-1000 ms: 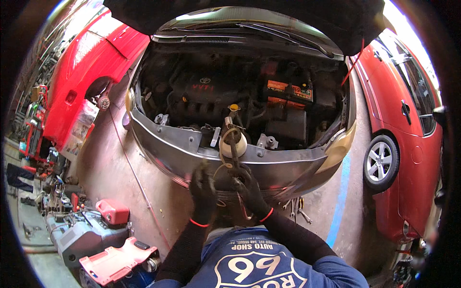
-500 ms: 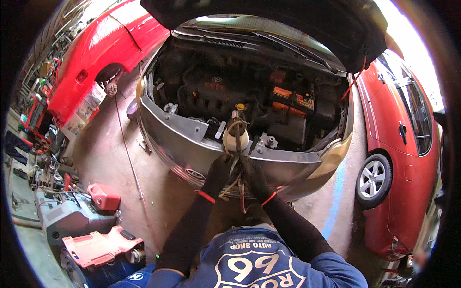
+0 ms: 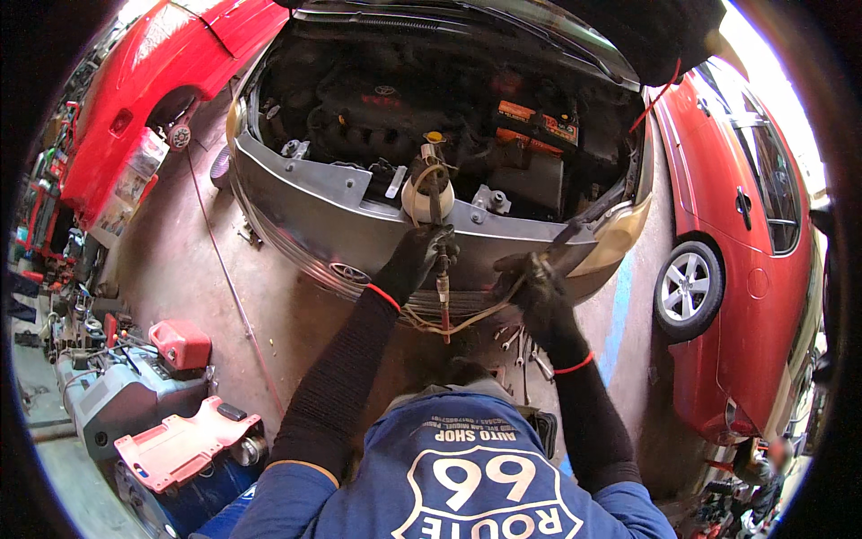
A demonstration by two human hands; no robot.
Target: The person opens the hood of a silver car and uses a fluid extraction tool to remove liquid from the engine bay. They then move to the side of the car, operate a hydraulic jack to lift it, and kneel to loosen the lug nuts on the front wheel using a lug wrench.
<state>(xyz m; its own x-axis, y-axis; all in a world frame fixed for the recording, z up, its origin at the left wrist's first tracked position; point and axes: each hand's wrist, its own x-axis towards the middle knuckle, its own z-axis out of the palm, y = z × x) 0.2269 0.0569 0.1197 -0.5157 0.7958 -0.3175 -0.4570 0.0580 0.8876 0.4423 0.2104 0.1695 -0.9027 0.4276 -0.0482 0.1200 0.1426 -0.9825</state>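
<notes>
I stand at the open engine bay of a grey car [image 3: 323, 225] with its front bumper off. My left hand [image 3: 422, 256], in a black glove, grips a thin rod-like tool [image 3: 444, 301] with a red lower end. The tool rises to a white round reservoir [image 3: 418, 199] on the front crossmember. My right hand [image 3: 532, 289], also gloved, is closed on a beige hose [image 3: 462, 323] that loops between both hands below the car's front edge. The two hands are about a hand's width apart.
A red car [image 3: 745, 234] stands close on the right, another red car [image 3: 180, 54] at the upper left. Several wrenches [image 3: 521, 346] lie on the floor under my hands. A red fuel can [image 3: 181, 345], a red tray [image 3: 180, 445] and grey equipment sit at the lower left.
My hands were together just below the reservoir; now they have spread apart, the right hand drawing the hose to the right. My head has tilted, shifting the car leftward and closer.
</notes>
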